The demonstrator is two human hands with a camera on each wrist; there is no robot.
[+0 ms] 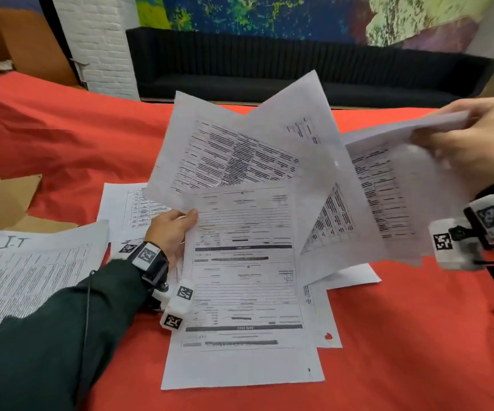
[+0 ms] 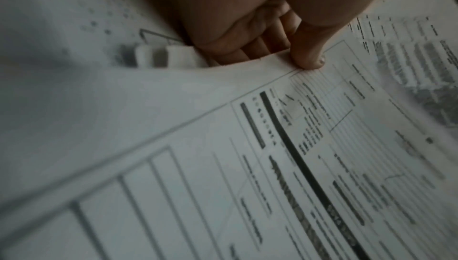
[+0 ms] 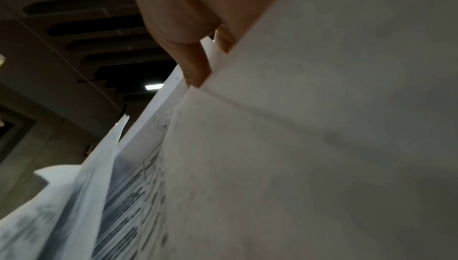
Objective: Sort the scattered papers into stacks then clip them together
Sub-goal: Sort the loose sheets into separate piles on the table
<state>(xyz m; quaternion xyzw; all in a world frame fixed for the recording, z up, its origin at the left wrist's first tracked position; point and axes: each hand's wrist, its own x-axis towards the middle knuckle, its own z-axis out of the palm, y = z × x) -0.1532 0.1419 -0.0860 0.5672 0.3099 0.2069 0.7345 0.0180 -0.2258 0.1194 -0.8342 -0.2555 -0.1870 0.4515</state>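
— What are the fingers doing?
— The right hand pinches a fanned bundle of papers, lifted above the red table. The left hand pinches the form lying near, thumb on top.
— Anything else?
— A paper stack at left.

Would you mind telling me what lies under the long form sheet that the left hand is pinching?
Under the form sheet, edges of more printed sheets stick out at its right side, lying on the red cloth. Whatever else sits beneath its middle is covered.
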